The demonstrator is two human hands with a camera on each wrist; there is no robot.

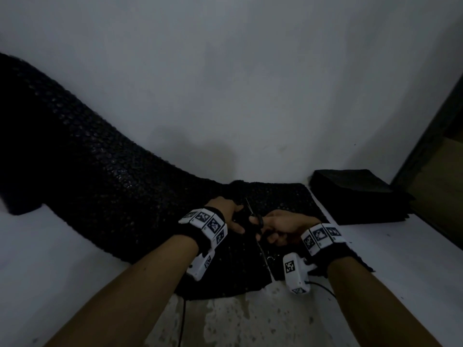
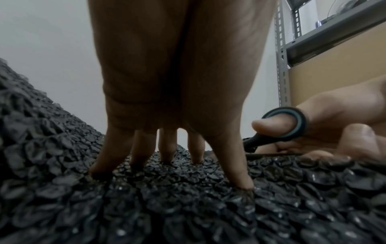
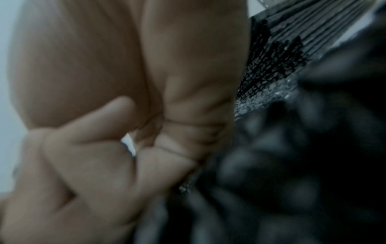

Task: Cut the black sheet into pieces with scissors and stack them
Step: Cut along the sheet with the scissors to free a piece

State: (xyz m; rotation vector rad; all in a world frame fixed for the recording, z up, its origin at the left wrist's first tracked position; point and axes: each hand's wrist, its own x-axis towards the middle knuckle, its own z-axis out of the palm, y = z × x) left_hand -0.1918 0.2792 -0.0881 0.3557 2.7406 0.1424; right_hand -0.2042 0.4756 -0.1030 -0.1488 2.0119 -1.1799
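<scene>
Black sheet (image 1: 105, 186) lies across the tabletop (image 1: 400, 259), long axis running far-left to near-right; cut line crosses it w/ scissors (image 1: 255, 219) at mid-width, blades pointing away from the person. Right hand (image 1: 283, 226) is curled thru the scissor loops, just right of the scissors. Left hand (image 1: 230, 216) just left of them, fingers (image 2: 167, 148) spread, tips pressing the sheet flat. Stack of cut pieces (image 1: 355, 194) sits right of the scissors. Left wrist view shows thumb in loop & bubble texture; head view doesn't. Right wrist view too blurred for blades.
</scene>
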